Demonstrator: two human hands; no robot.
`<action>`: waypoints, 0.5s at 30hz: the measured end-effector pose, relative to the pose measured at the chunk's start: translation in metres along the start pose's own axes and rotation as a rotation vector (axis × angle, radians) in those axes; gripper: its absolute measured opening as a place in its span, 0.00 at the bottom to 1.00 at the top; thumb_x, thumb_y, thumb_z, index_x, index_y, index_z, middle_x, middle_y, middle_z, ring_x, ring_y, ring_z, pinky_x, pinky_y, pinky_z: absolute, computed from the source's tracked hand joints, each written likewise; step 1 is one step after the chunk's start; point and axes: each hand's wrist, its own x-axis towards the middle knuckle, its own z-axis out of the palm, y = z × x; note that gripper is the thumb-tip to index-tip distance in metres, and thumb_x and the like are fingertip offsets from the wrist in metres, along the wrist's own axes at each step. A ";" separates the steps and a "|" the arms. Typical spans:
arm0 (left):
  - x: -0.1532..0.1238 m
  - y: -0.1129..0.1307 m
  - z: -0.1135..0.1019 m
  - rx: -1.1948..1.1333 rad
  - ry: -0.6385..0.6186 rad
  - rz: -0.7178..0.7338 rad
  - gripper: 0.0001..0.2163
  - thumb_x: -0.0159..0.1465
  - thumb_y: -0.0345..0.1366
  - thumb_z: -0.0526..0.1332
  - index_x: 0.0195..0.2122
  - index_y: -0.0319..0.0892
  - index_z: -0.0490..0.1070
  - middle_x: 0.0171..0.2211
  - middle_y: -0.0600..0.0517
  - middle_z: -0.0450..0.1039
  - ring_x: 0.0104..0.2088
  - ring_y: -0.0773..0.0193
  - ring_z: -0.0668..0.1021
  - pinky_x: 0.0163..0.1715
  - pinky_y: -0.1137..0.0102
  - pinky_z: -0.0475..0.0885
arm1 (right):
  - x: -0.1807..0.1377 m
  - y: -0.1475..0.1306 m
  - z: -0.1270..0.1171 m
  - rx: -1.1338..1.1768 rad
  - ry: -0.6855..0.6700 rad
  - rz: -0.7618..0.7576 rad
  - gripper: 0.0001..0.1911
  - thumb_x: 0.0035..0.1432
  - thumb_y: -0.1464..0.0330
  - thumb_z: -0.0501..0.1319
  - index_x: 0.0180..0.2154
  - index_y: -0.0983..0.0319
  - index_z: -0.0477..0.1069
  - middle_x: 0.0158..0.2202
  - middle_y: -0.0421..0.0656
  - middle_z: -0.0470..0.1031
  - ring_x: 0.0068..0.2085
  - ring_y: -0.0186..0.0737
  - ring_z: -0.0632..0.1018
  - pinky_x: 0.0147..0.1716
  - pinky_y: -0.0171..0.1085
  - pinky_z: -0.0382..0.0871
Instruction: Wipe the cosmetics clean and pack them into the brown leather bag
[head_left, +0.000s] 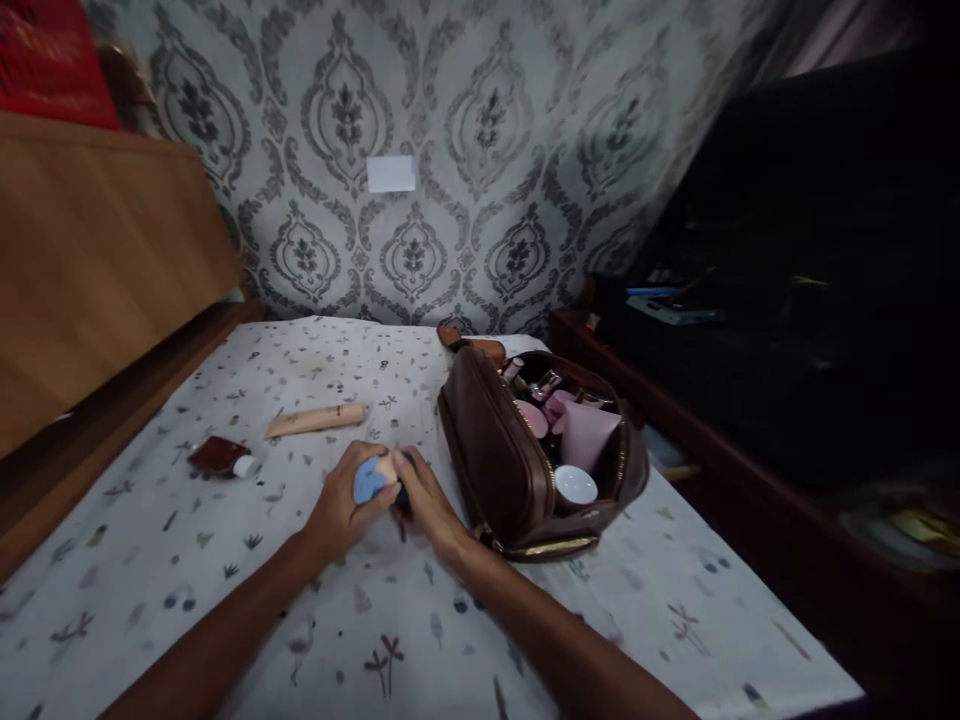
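Observation:
Both hands meet above the printed cloth, left of the open bag. My left hand is closed around a small rounded blue and peach object, whose exact kind I cannot make out. The fingers of my right hand press on the peach end of that same object. Something dark shows under the right fingers, mostly hidden. Close by on the right stands a brown toiletry bag, unzipped, holding a pink tube, a white-topped jar and several other cosmetics.
A peach tube and a dark red bottle with a white cap lie on the cloth at left. Behind the bag is a brown strap. A wooden cabinet borders the left, a patterned wall the back.

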 end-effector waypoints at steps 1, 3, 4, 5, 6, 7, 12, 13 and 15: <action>0.001 0.003 0.001 -0.021 0.010 -0.044 0.13 0.65 0.45 0.59 0.45 0.43 0.68 0.37 0.50 0.73 0.37 0.60 0.77 0.41 0.65 0.74 | -0.002 0.000 0.000 -0.053 0.022 -0.063 0.26 0.62 0.43 0.51 0.42 0.58 0.64 0.31 0.39 0.71 0.30 0.37 0.73 0.24 0.33 0.67; 0.001 0.007 0.002 -0.018 0.022 -0.085 0.12 0.68 0.45 0.56 0.45 0.42 0.67 0.34 0.52 0.73 0.33 0.63 0.76 0.38 0.68 0.73 | -0.004 -0.002 -0.001 -0.144 0.040 -0.159 0.24 0.65 0.45 0.50 0.45 0.58 0.64 0.40 0.42 0.74 0.40 0.40 0.75 0.37 0.37 0.71; 0.001 0.008 0.002 -0.019 0.022 -0.096 0.12 0.69 0.44 0.54 0.45 0.42 0.67 0.33 0.52 0.72 0.32 0.63 0.76 0.38 0.68 0.73 | -0.004 -0.002 -0.002 -0.184 0.041 -0.189 0.23 0.66 0.46 0.49 0.45 0.58 0.64 0.40 0.43 0.74 0.42 0.40 0.75 0.41 0.38 0.70; 0.001 0.008 0.002 -0.019 0.020 -0.101 0.12 0.69 0.44 0.54 0.45 0.42 0.67 0.32 0.53 0.72 0.32 0.63 0.76 0.38 0.68 0.73 | -0.004 -0.002 -0.003 -0.210 0.037 -0.200 0.23 0.66 0.46 0.49 0.44 0.59 0.64 0.39 0.42 0.74 0.41 0.41 0.75 0.43 0.39 0.69; 0.000 0.008 0.002 -0.018 0.015 -0.101 0.12 0.69 0.45 0.55 0.45 0.42 0.67 0.33 0.52 0.72 0.33 0.63 0.76 0.38 0.68 0.73 | -0.002 -0.002 -0.003 -0.221 0.030 -0.194 0.23 0.65 0.46 0.49 0.41 0.59 0.64 0.37 0.42 0.73 0.40 0.40 0.74 0.42 0.39 0.68; -0.001 0.007 0.001 -0.018 0.008 -0.098 0.13 0.68 0.45 0.56 0.46 0.42 0.67 0.34 0.52 0.73 0.34 0.62 0.76 0.39 0.68 0.73 | -0.001 -0.001 -0.003 -0.221 0.021 -0.175 0.24 0.65 0.45 0.48 0.39 0.58 0.64 0.34 0.41 0.71 0.38 0.40 0.73 0.40 0.38 0.67; -0.003 0.001 -0.003 0.155 -0.066 0.083 0.16 0.65 0.45 0.60 0.50 0.43 0.69 0.45 0.46 0.73 0.45 0.56 0.77 0.47 0.62 0.73 | 0.007 0.003 -0.005 -0.215 0.009 -0.073 0.27 0.67 0.44 0.41 0.32 0.58 0.61 0.25 0.37 0.64 0.28 0.37 0.69 0.28 0.35 0.64; -0.002 -0.001 -0.004 0.240 -0.082 0.133 0.16 0.66 0.45 0.59 0.51 0.44 0.68 0.47 0.46 0.73 0.46 0.56 0.78 0.47 0.62 0.74 | 0.007 0.003 -0.006 -0.231 0.021 -0.069 0.27 0.67 0.44 0.42 0.32 0.58 0.62 0.25 0.37 0.64 0.29 0.37 0.69 0.29 0.35 0.64; 0.000 -0.003 -0.007 0.418 -0.109 0.215 0.16 0.67 0.44 0.58 0.53 0.45 0.68 0.49 0.45 0.73 0.47 0.55 0.78 0.46 0.63 0.75 | 0.006 0.000 -0.008 -0.266 0.055 -0.070 0.27 0.66 0.44 0.45 0.33 0.58 0.63 0.27 0.38 0.66 0.32 0.38 0.70 0.32 0.35 0.64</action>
